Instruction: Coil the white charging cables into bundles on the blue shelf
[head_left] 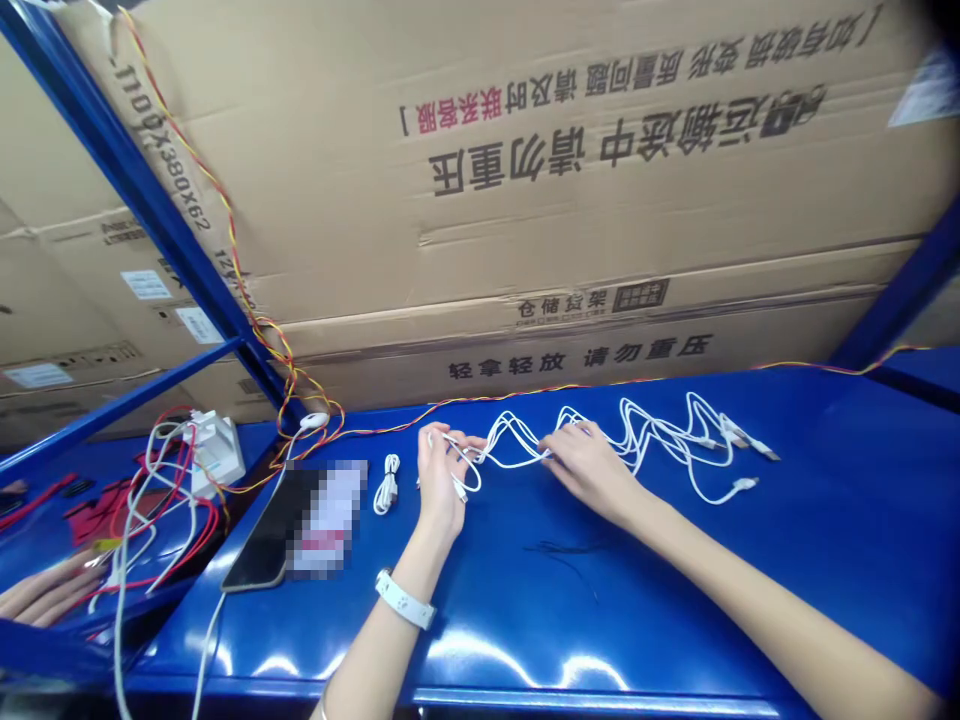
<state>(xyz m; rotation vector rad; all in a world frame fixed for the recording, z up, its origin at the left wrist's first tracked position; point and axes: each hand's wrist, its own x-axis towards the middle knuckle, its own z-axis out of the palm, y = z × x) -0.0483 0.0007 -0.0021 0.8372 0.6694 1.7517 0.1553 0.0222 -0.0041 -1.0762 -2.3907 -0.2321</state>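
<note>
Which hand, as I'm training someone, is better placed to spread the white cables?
Probably the right hand: it touches the cables, and most of the tangle lies on its side, beyond the left hand.

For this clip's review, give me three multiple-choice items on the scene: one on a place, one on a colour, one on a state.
1. Where does the small coiled white cable lie?
A) between the black phone and the left hand
B) on the cardboard carton
C) under the phone

2. What colour is the band on the left wrist?
A) red
B) white
C) black

3. What do the left hand and the right hand both touch?
A) the phone
B) the carton
C) the loose white cables

1: A, it sits on the blue shelf between them.
2: B, the band shows white.
3: C, strands run under both hands' fingers.
</note>
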